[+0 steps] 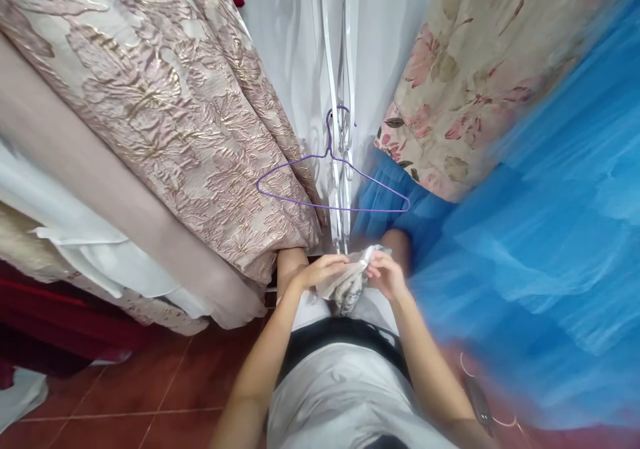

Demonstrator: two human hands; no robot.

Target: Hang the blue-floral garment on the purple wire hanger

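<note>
A small clear plastic bag [346, 287] lies over my lap, with silvery-grey contents inside that I cannot make out. My right hand [387, 274] pinches the gathered, whitish neck of this bag. On the bag's other side, my left hand [324, 270] has its fingers bent over the loose plastic and grips it. Just beyond both hands, a purple hanger [327, 207] hangs among white ribbon straps [345, 169].
Pink and gold brocade fabric [200, 135] hangs at the left, near my knee. On the right hang a floral cloth [450, 102] and blue tulle [540, 255]. White fabric [280, 35] hangs ahead. Red floor tiles [165, 382] show below left.
</note>
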